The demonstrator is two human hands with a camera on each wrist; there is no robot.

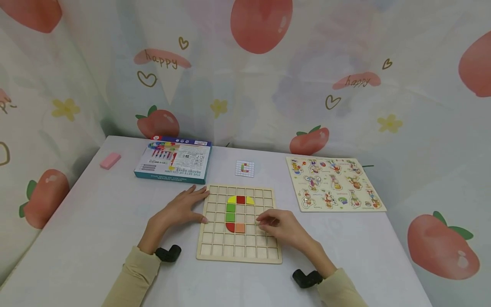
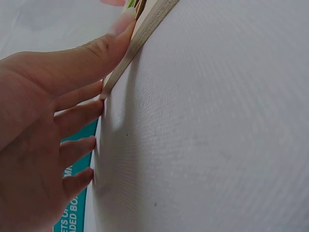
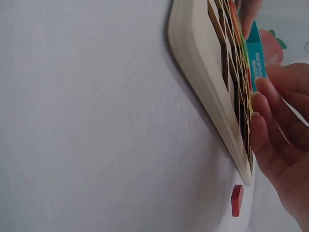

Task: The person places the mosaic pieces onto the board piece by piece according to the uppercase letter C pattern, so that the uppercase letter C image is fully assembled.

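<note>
A wooden grid board (image 1: 239,252) lies before me. Two yellow rounded pieces (image 1: 232,199) flank a red square (image 1: 240,199) in its upper cells; two green squares (image 1: 230,212) run down to a red rounded piece (image 1: 230,227), beside which sits an orange square (image 1: 239,228). At the board's left edge, my left hand (image 1: 180,209) is spread, thumb on the rim (image 2: 126,19) and fingers along the side. Over the right cells hovers my right hand (image 1: 281,226), fingers bent, thumb and index tips close together; I cannot tell whether a piece is between them.
Behind the board lies a small pattern card (image 1: 244,169). A printed box (image 1: 172,160) and a pink block (image 1: 110,160) are at back left, a picture puzzle board (image 1: 337,185) at right. In the right wrist view, a red piece (image 3: 237,200) rests on the table past the board's corner.
</note>
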